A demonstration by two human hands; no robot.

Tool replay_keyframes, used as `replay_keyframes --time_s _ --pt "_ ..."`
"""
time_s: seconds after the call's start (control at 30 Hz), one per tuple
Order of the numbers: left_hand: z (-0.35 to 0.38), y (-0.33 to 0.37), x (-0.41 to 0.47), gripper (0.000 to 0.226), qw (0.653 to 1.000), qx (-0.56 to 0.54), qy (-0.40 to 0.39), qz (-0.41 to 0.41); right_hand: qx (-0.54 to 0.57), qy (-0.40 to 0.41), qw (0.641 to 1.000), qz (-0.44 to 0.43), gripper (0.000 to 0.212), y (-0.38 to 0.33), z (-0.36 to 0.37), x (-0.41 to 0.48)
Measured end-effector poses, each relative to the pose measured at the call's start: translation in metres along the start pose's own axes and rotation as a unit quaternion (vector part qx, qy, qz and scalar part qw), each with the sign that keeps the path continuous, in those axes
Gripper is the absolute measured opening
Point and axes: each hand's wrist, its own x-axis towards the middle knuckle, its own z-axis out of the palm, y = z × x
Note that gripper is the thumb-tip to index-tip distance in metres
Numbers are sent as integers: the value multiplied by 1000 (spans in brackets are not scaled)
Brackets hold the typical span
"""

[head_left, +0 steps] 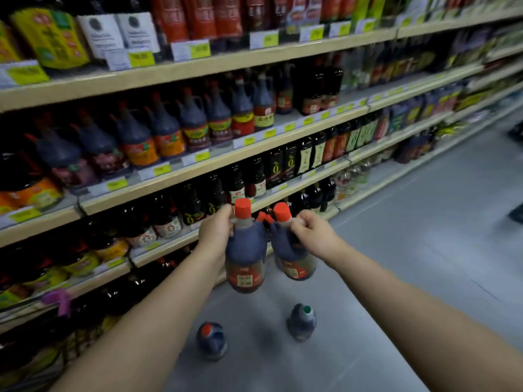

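I hold two dark sauce jugs with red caps in the air in front of a shop shelf. My left hand (216, 232) grips the neck of the left jug (246, 258), whose red label faces me. My right hand (312, 232) grips the handle of the right jug (294, 257), which tilts a little to the left. The two jugs hang side by side, almost touching, above the grey floor.
Two more dark jugs stand on the floor below: one with a red cap (211, 339), one with a green cap (302, 325). Long shelves (181, 176) packed with dark bottles and yellow price tags run along the left. The grey aisle floor (410, 236) stretches right.
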Motion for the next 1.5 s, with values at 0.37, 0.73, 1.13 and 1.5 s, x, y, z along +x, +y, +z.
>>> replay_keyframes --time_s 0.37,0.73,1.13,1.5 --pt "140 32 61 38 999 42 -17 8 47 45 998 19 15 48 -103 105" --pt "241 72 137 40 997 74 -15 18 77 51 996 21 25 68 -164 233" --pt "349 87 164 36 989 -14 147 -8 70 -118 988 -64 40 87 -253 365" --pt "357 112 184 32 970 -70 232 -1 79 -145 964 -206 45 45 -262 438"
